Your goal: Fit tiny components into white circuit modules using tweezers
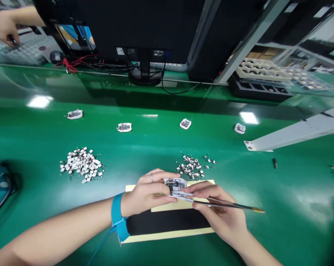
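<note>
My left hand (146, 192), with a blue wrist strap (117, 210) at its wrist, is closed around the edge of a small white-cased circuit board assembly (175, 186). Its open side, with the electronics, faces up. Tweezers (233, 204) are pinched in my right hand (225, 212), their tips against the lower right of the assembly. Whether the tips grip a part is too small to tell. Both hands are above a black pad with pale yellow borders (169, 223). Just beyond them lies a pile of small silvery parts with short leads (191, 167).
A larger pile of similar parts (82, 164) lies left. Several white-cased units (124, 127) form a row farther back. A white metal brace (300, 127) slants in from the right. Behind are a monitor (144, 70), stacked trays (262, 79) and another person's hand (7, 27).
</note>
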`<state>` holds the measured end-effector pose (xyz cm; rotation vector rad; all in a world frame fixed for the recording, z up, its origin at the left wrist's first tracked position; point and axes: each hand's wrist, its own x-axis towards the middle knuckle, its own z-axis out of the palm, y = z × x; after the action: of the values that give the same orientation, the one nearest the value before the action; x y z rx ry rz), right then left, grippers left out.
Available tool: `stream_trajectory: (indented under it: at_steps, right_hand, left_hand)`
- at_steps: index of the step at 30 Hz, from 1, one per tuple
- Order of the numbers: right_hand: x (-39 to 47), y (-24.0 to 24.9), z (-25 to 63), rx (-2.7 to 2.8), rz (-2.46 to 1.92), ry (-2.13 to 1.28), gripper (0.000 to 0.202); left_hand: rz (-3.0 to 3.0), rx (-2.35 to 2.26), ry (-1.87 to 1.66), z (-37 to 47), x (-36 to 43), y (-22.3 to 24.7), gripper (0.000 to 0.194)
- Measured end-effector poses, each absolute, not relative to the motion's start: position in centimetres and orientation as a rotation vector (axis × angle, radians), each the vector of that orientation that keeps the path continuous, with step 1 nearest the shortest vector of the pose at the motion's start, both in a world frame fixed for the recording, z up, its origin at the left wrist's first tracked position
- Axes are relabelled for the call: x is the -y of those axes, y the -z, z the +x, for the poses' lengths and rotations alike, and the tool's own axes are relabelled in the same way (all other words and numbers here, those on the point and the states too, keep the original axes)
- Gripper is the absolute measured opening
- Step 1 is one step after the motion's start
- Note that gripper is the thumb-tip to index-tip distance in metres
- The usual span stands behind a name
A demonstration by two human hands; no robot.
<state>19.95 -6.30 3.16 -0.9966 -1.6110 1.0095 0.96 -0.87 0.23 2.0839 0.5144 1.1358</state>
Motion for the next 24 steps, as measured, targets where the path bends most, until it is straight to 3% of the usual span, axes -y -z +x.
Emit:
stream_trajectory:
  at_steps: [13,24]
  right_hand:
    - [7.4,-2.6,18.9,1.455,-1.038,-0.978,0.028]
    - [7.4,-3.1,20.4,1.623,-0.964,-0.943,0.034]
  left_hand:
    - [2.259,-0.489,-1.140,0.9,0.9,-1.0,0.011]
    - [2.070,-0.490,-1.238,1.9,0.8,-0.9,0.020]
